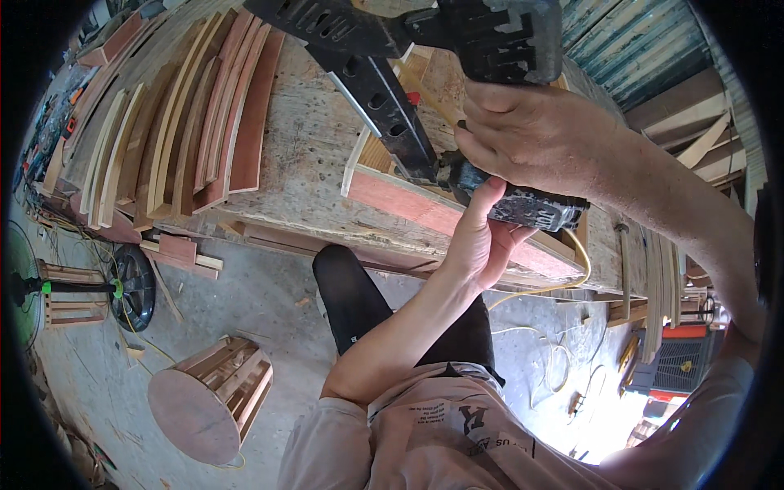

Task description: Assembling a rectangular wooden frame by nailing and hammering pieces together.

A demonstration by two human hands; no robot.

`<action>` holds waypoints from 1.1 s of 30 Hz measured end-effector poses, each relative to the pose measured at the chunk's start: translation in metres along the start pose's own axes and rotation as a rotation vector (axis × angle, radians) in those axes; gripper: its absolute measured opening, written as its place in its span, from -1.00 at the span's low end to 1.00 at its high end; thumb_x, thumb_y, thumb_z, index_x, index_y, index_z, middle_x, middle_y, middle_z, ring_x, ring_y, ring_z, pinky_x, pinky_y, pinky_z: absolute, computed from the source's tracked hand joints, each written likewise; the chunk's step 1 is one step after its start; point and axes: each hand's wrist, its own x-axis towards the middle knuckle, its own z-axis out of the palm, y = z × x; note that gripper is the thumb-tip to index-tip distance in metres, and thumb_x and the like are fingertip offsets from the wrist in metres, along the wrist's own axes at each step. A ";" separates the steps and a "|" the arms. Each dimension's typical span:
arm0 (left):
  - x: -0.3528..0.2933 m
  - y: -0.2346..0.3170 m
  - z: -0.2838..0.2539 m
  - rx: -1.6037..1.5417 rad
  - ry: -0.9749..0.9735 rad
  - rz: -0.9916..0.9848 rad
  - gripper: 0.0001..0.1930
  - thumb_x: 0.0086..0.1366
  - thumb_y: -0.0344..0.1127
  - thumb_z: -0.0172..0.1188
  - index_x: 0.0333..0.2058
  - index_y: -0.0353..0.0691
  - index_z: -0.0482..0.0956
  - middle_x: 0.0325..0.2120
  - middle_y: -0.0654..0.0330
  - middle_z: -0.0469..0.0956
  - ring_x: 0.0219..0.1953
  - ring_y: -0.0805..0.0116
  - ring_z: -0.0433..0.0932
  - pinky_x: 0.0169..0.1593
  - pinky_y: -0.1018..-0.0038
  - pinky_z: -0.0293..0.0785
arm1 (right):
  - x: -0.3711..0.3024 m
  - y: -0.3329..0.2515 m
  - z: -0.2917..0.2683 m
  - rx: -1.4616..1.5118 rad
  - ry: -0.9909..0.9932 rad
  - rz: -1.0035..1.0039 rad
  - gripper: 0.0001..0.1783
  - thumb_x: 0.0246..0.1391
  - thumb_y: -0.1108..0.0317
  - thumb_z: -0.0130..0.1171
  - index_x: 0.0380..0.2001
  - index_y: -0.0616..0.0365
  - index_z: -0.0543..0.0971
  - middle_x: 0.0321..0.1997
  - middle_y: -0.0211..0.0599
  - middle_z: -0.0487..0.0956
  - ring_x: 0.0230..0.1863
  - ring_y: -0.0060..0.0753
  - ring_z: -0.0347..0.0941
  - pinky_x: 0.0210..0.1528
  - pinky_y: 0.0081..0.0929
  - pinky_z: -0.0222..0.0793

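A black, paint-worn nail gun [384, 122] is held over the workbench, its slotted magazine slanting down onto a wooden piece. My right hand [531, 135] is closed round its handle, reaching in from the right. Lower down, my left hand [482, 249] grips the scuffed black end part of the tool, thumb on top. Beneath both hands lies a long box-like wooden piece [400, 204] with a reddish plywood side facing me. The fingertips of my left hand are partly hidden behind the tool. A yellow air hose [584, 261] loops beside the piece.
Curved and straight wooden strips [188, 114] stand in rows on the left of the workbench [302, 147]. On the floor sits a round-topped slatted stool [196, 416]. A fan [33, 286] is at far left, with a red-and-black machine [674, 363] at right.
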 end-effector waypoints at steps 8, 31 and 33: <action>0.002 -0.001 0.002 -0.029 0.002 -0.017 -0.22 0.13 0.05 0.36 0.18 -0.23 0.21 0.04 0.12 0.42 0.09 0.20 0.47 0.20 0.16 0.46 | 0.004 0.004 0.002 -0.203 0.025 -0.053 -0.57 -0.28 0.03 0.40 -0.32 0.00 0.58 -0.30 -0.65 0.60 0.15 -0.51 0.32 0.38 -0.52 -0.01; -0.048 -0.002 0.047 0.806 -0.389 -0.098 -0.61 0.24 -0.14 0.33 -0.10 -0.30 0.55 -0.25 0.17 0.64 -0.17 0.45 0.61 -0.19 0.52 0.56 | -0.179 -0.025 -0.045 0.354 -0.133 0.544 -0.41 -0.21 0.30 0.30 0.00 0.18 0.49 -0.41 -0.32 0.53 -0.32 -0.25 0.50 -0.17 -0.34 0.41; -0.030 0.013 0.056 1.117 -0.599 0.179 -0.65 0.20 -0.27 0.35 -0.10 -0.32 0.57 -0.29 0.13 0.67 -0.23 0.44 0.65 -0.20 0.53 0.56 | -0.230 -0.045 -0.064 0.505 -0.068 0.752 -0.39 -0.18 0.33 0.33 0.04 0.16 0.49 -0.25 -0.24 0.63 -0.33 -0.27 0.56 -0.23 -0.35 0.44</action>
